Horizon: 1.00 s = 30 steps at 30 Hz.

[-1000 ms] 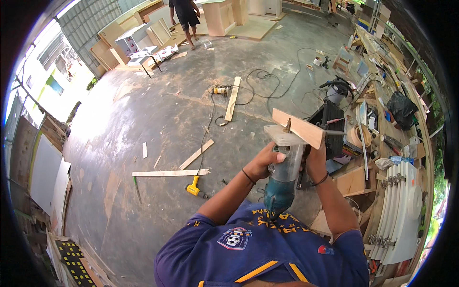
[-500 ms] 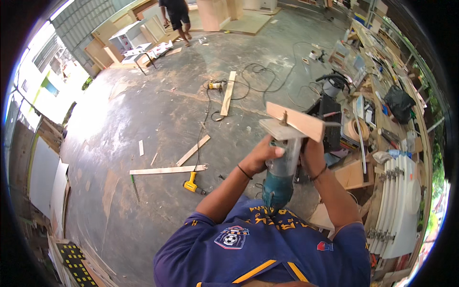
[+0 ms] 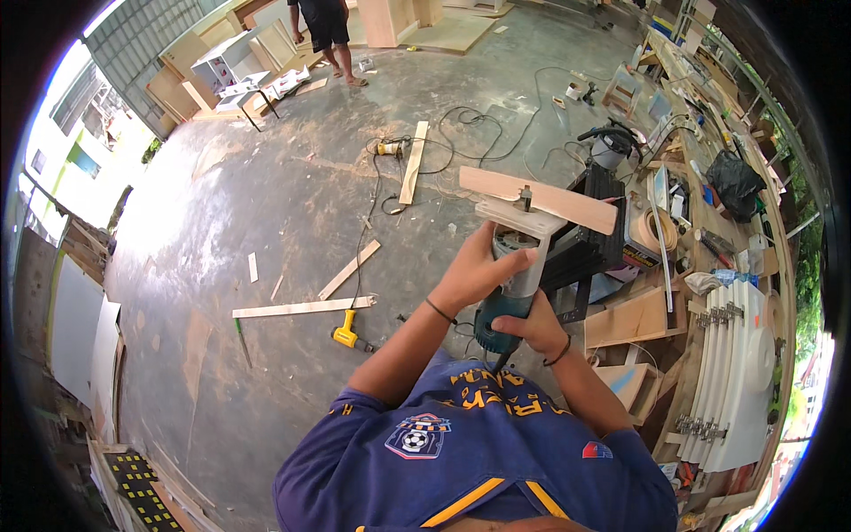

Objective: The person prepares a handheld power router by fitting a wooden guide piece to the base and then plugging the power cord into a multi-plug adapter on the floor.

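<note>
A trim router [image 3: 507, 324] with a teal body and a clear base housing is held up in front of my chest, its flat base plate facing away from me. My left hand [image 3: 479, 270] is closed around the clear housing, the thumb lying across it. Lower down, my right hand [image 3: 537, 326] wraps the teal body with its thumb on top. Across the base plate [image 3: 519, 217] lies a long pale wood strip [image 3: 541, 199]. A metal bit [image 3: 526, 197] sticks up beside the strip. How the strip is fixed cannot be made out.
On the floor are a yellow drill [image 3: 350, 332], a yellow power tool [image 3: 388, 149], cords and several wood strips [image 3: 306, 308]. A black stand [image 3: 581, 230] is near my right hand. A cluttered workbench [image 3: 709, 177] runs along the right. Another person [image 3: 324, 27] stands at the far left.
My right hand has moved from beside the wood strip down onto the router's teal body. The strip now lies turned, more of its length showing. The other person has shifted slightly.
</note>
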Available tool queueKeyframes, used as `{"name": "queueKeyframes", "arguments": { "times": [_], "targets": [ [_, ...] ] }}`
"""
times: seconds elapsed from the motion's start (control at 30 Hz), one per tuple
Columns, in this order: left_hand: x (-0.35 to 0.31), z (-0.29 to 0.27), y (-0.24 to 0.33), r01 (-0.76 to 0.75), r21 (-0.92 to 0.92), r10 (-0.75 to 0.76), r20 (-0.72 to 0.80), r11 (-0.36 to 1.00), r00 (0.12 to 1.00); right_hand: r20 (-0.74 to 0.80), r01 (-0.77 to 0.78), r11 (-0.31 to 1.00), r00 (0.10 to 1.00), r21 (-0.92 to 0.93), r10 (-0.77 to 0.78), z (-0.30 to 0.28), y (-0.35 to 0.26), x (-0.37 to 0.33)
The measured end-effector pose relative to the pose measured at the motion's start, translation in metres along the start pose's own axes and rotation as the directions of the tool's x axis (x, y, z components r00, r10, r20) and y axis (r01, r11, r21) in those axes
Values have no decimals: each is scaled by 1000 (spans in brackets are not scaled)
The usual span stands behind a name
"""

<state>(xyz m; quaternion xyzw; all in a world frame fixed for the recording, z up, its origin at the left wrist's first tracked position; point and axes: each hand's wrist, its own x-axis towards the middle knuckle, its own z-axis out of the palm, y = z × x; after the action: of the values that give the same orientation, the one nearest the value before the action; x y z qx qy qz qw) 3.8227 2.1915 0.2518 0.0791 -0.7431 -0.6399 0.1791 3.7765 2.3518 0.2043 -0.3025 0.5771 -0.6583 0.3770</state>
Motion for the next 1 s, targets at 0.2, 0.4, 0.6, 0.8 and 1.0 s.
{"name": "queueKeyframes", "arguments": {
  "times": [0.2, 0.4, 0.6, 0.8, 1.0],
  "targets": [
    [-7, -23, 29, -328, 621, 533, -174, 712, 828, -164, 45, 996, 985, -80, -58, -6, -7, -6],
    [20, -24, 53, -546, 553, 598, 105, 629, 794, -144, 89, 982, 983, -169, -114, 4, -11, -10],
    [21, -27, 44, -484, 442, 496, 97, 755, 863, -163, 93, 969, 978, -227, -132, 9, -14, -11],
    [24, -25, 40, -462, 446, 488, 62, 767, 871, -182, 75, 973, 976, -218, -116, 10, -8, -9],
    [26, -27, 38, -484, 459, 510, 75, 745, 857, -184, 80, 969, 975, -233, -124, 11, -8, -8]
  ]
}}
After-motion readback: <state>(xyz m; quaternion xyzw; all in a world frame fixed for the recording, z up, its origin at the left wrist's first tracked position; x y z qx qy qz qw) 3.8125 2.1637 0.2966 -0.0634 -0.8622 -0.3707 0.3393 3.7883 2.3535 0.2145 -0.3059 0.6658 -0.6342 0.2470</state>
